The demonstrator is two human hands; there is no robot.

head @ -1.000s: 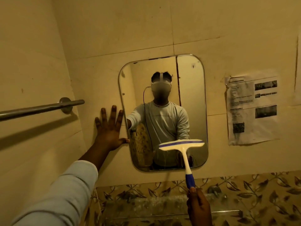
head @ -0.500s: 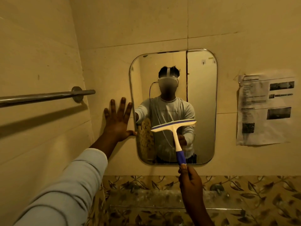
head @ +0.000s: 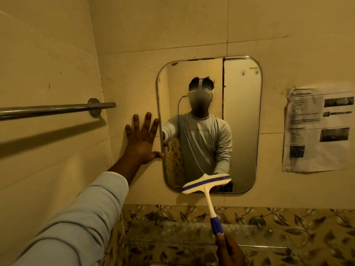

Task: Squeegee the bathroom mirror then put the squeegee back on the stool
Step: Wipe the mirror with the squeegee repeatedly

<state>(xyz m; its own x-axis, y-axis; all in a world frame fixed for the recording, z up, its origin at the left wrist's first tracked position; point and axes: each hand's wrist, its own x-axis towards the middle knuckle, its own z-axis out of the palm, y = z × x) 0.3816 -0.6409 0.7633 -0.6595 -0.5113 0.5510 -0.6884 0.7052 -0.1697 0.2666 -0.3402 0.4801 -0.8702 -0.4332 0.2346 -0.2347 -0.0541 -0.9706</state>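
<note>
- Since 0.5 s ago: squeegee point(head: 206, 183) has dropped from mid-mirror to the bottom edge of the mirror point(head: 240, 120); head now tilts, left end lower.
- R hand point(head: 229, 250) wrapped closed round the blue grip at the handle's bottom end, low in view by the frame's bottom edge; handle slants up-left to the blade.
- Blade head overlaps the mirror's lower rim, left tip past the rim over wall tile. Whether it touches the glass: can't tell.
- L hand point(head: 142, 139) flat on the wall, fingers spread, holding nothing; thumb tip touches the mirror's left edge.
- Towel bar point(head: 57, 109) on the left wall; paper notice point(head: 317, 129) stuck right of the mirror.
</note>
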